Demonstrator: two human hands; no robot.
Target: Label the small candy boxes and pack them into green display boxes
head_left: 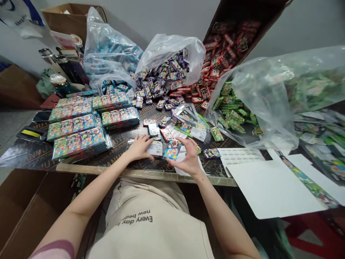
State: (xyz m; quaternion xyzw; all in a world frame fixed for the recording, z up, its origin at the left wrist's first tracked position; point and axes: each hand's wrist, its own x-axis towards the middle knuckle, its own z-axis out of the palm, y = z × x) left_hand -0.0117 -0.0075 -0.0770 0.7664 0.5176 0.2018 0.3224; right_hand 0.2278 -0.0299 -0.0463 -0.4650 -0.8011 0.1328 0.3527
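My left hand (139, 148) lies over a flat pack with a white barcode label (155, 148), thumb at its near edge and fingers at its far edge. My right hand (189, 157) curves around small printed boxes with a blue one (171, 153) in front, between thumb and fingers. Just beyond my hands lie a light-blue box (153, 128) and a red box (167, 135). A white sheet (182, 166) is partly under my right hand. Close by on the right are a green box (216, 133) and a purple box (211, 153).
Stacks of wrapped multi-box packs (81, 142) stand at the left. Along the back, plastic bags hold blue, purple (153, 84) and green boxes (231, 115); red boxes (212, 72) spill from a carton. White card sheets (272, 187) overhang the right edge. Bottles (63, 68) stand back left.
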